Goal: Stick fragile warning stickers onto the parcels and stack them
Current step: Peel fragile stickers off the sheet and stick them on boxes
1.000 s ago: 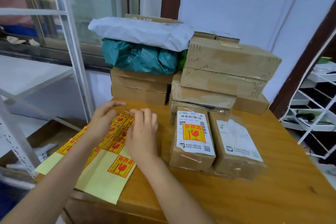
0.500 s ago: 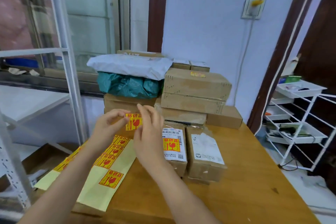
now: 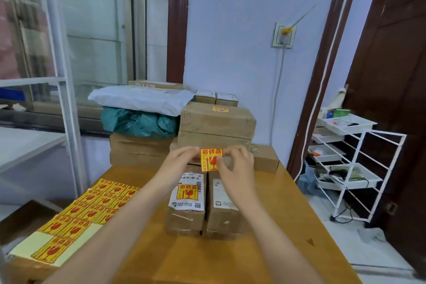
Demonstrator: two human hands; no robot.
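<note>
A yellow and red fragile sticker (image 3: 211, 159) is held up in the air between both hands. My left hand (image 3: 182, 161) pinches its left edge and my right hand (image 3: 235, 166) pinches its right edge. Below them two small cardboard parcels lie side by side on the wooden table (image 3: 288, 226). The left parcel (image 3: 186, 200) carries a white label and a fragile sticker. The right parcel (image 3: 224, 203) shows only a white label. The sticker sheet (image 3: 76, 212) lies at the table's left edge with several stickers on it.
A stack of cardboard boxes (image 3: 216, 127) stands behind the parcels, its top box bearing a sticker. Left of it a white bag (image 3: 143, 99) and a green bag (image 3: 138, 122) rest on more boxes. A white wire rack (image 3: 350, 168) stands right; a metal shelf frame (image 3: 62, 90) left.
The peeled sticker has been carried from above the sheet rightward and up to over the two parcels. Both hands moved with it and the view tilted upward.
</note>
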